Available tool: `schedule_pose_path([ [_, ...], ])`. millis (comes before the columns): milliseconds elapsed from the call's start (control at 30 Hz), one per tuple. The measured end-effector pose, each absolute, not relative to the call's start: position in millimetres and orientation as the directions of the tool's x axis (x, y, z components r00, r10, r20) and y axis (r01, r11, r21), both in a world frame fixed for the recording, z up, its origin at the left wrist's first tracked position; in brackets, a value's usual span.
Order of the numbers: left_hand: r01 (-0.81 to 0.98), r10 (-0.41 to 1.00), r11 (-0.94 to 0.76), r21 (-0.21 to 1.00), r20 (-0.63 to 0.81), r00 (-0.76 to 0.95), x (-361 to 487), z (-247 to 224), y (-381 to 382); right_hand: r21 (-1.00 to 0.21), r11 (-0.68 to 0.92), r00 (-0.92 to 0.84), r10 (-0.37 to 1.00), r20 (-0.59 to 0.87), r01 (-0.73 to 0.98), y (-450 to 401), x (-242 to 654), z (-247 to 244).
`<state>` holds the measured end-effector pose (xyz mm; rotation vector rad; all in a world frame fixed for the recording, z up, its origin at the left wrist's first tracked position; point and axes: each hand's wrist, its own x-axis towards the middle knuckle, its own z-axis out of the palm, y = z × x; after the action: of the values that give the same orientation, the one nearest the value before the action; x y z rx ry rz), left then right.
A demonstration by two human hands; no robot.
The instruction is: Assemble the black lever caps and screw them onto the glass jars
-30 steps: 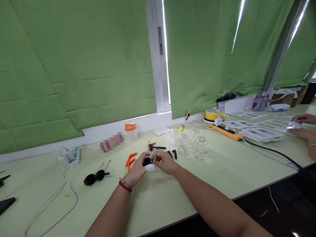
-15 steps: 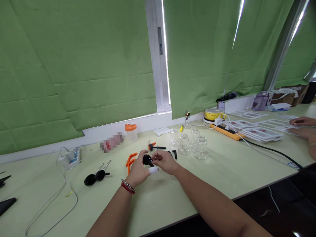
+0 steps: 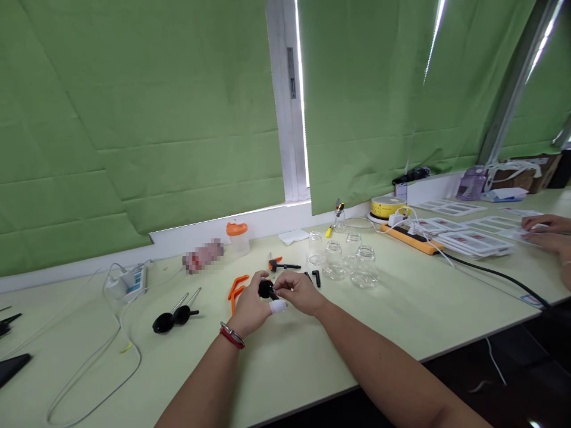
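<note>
My left hand point(image 3: 253, 306) is closed round a round black part point(image 3: 266, 289), with a white wrap on its thumb. The fingertips of my right hand point(image 3: 298, 291) are pinched together at the right side of that part; what they pinch is too small to make out. Orange handles point(image 3: 236, 288) lie just left of my left hand. Behind the hands is a black and orange piece point(image 3: 282, 266). A small black elbow-shaped piece point(image 3: 316, 277) lies beyond my right hand. Two black round parts with metal stems point(image 3: 172, 319) rest on the left.
Several glass jars point(image 3: 363, 267) stand right of my hands. An orange-lidded cup point(image 3: 238, 239) is near the wall. Farther right are an orange power strip point(image 3: 411, 239), stacked printed sheets point(image 3: 475, 242) and another person's hands point(image 3: 546, 230). White cables point(image 3: 139, 356) curl at left.
The view has shifted very slightly. My hands keep nearly the same pose around the black part. The other person's hands at the far right have moved a little.
</note>
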<state>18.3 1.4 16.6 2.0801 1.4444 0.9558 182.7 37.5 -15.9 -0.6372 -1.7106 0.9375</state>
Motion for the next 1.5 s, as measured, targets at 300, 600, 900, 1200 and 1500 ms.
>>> schedule_pose_path([
  [300, 0.613, 0.924, -0.382, 0.692, 0.304, 0.233, 17.1, 13.7, 4.2, -0.825, 0.566, -0.321, 0.779, 0.538, -0.008, 38.2, 182.0, -16.8],
  [600, 0.588, 0.922, -0.387, 0.71, 0.31, 0.233, 15.1, 10.4, 5.9, -0.813, 0.581, -0.321, 0.775, 0.544, 0.026, 38.9, 182.1, -17.9],
  [900, 0.588, 0.925, -0.38, 0.714, 0.293, 0.242, 15.6, 11.5, 5.2, -0.798, 0.6, -0.317, 0.768, 0.556, 0.055, 36.4, 182.6, -15.0],
  [1200, 0.59, 0.923, -0.385, 0.71, 0.295, 0.247, 15.0, 10.7, 5.7, -0.771, 0.634, -0.328, 0.744, 0.582, 0.068, 38.7, 183.5, -17.1],
  [1500, 0.616, 0.928, -0.373, 0.694, 0.275, 0.252, 14.3, 10.4, 5.4, -0.703, 0.704, -0.369, 0.682, 0.632, 0.097, 37.8, 186.6, -11.1],
])
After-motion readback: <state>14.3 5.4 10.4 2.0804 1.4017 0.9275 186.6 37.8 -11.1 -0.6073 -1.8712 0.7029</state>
